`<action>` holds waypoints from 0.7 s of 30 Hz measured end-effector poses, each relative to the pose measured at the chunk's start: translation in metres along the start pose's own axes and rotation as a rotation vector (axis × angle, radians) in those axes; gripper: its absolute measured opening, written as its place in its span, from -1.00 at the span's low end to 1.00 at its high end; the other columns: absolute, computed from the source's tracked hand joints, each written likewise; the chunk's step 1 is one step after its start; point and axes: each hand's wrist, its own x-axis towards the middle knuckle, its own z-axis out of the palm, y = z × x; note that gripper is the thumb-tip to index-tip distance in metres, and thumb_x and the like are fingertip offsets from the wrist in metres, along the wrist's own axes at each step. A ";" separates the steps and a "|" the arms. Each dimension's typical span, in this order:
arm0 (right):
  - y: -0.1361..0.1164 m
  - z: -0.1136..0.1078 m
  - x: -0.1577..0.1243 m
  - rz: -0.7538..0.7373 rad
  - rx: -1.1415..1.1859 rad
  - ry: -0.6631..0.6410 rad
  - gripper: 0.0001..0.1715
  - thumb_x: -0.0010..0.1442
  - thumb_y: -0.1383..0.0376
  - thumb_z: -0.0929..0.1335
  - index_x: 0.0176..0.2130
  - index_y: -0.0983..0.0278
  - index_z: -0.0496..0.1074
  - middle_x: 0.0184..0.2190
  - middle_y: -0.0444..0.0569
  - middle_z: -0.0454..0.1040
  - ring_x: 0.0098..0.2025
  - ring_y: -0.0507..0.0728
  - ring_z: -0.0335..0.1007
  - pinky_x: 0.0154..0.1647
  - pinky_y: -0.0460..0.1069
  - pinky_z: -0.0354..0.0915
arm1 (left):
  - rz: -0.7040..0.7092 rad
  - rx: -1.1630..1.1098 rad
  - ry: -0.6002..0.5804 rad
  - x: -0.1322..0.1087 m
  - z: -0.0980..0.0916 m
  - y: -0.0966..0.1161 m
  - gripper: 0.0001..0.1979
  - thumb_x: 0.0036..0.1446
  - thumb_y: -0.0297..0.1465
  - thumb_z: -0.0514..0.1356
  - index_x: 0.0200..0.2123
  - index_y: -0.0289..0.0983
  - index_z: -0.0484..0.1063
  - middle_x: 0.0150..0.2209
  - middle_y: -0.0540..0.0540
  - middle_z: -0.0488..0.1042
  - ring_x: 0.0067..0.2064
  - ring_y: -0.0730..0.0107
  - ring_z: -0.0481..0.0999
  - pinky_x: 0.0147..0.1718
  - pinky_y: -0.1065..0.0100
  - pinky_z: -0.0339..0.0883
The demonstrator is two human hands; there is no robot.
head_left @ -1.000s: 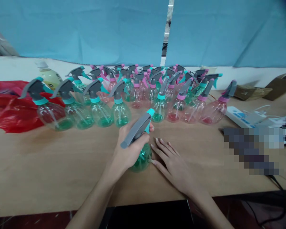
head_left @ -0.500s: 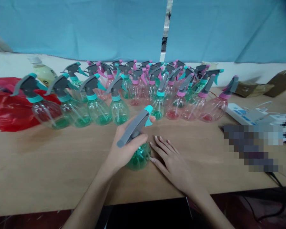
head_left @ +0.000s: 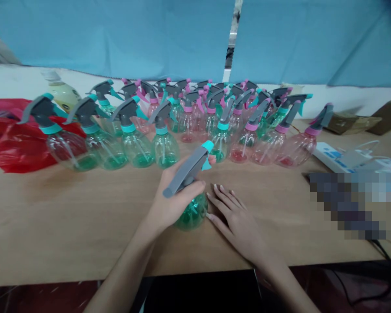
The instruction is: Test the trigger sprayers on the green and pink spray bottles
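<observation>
My left hand [head_left: 171, 198] is wrapped round the neck of a green spray bottle [head_left: 190, 211] with a grey trigger head [head_left: 186, 171] and teal nozzle. The bottle stands on the wooden table [head_left: 68, 217], near its front edge. My right hand [head_left: 237, 219] lies flat on the table just right of the bottle, fingers stretched out, thumb close to the bottle's base. Behind them stand several more spray bottles: green ones with teal collars [head_left: 135, 148] at the left, pink ones [head_left: 293, 148] at the right.
A red plastic bag [head_left: 13, 143] lies at the far left with a yellowish bottle [head_left: 61, 93] behind it. A white power strip [head_left: 335, 158] and cables sit at the right, beside a blurred patch. Cardboard boxes [head_left: 381, 115] lie at the back right. Blue cloth hangs behind.
The view shifted slightly. My left hand stays on the green spray bottle and my right hand stays flat beside it; both barely moved.
</observation>
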 end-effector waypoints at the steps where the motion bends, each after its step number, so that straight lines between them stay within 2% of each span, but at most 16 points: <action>1: 0.000 0.000 0.000 0.000 0.000 -0.002 -0.42 0.29 0.17 0.20 0.25 0.25 0.11 0.28 0.05 0.09 0.32 0.20 -0.06 0.27 0.25 0.01 | -0.003 -0.002 0.001 0.000 0.000 0.000 -0.61 0.02 -0.52 0.13 -0.06 -0.12 0.44 -0.51 0.07 0.36 -0.48 0.43 0.33 -0.40 0.38 0.25; 16: 0.000 0.000 0.000 0.004 -0.023 -0.020 -0.43 0.30 0.16 0.19 0.24 0.27 0.12 0.29 0.04 0.07 0.32 0.19 -0.08 0.28 0.23 0.00 | -0.023 -0.005 0.013 -0.001 0.002 0.003 -0.59 0.00 -0.54 0.11 -0.07 -0.11 0.44 -0.55 0.09 0.32 -0.50 0.43 0.31 -0.44 0.40 0.22; 21: 0.000 0.001 0.000 0.000 -0.007 0.004 -0.42 0.29 0.17 0.20 0.25 0.24 0.11 0.28 0.03 0.09 0.32 0.20 -0.07 0.27 0.24 0.02 | -0.032 -0.019 0.035 0.000 0.003 0.005 -0.62 0.00 -0.52 0.11 -0.08 -0.13 0.45 -0.45 0.05 0.42 -0.45 0.40 0.34 -0.42 0.38 0.23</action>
